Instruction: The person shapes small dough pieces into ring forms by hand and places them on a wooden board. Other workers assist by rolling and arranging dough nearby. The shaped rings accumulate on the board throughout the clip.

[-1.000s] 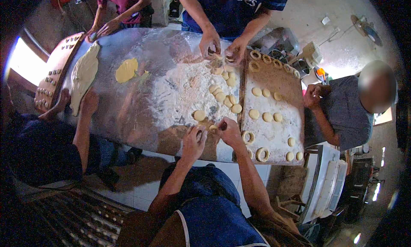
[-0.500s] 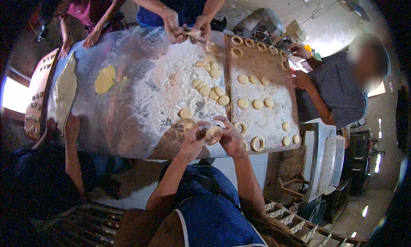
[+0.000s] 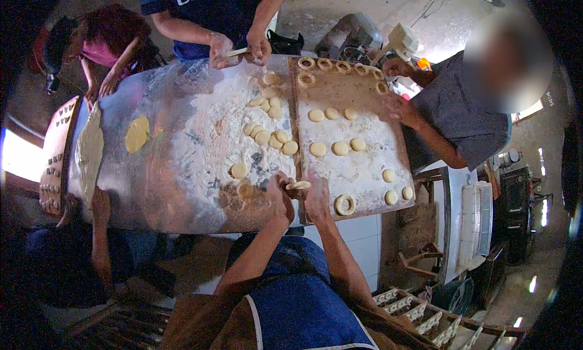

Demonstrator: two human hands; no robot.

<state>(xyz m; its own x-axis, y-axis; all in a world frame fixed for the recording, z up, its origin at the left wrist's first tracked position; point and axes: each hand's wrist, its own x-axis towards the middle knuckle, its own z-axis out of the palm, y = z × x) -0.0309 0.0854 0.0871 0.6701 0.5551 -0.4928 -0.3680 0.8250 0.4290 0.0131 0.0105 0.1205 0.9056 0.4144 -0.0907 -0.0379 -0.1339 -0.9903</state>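
A pale dough piece (image 3: 299, 185) is held between two bare hands above the near edge of the floury table (image 3: 167, 195).
The left hand (image 3: 280, 197) is closed on one end and the right hand (image 3: 317, 199), blurred, grips the other; beside them a dough ring (image 3: 345, 205) lies on the board (image 3: 367, 175), a lone dough disc (image 3: 239, 170) lies in the flour, and across the table a co-worker (image 3: 209, 19) holds another flat piece (image 3: 237, 52).
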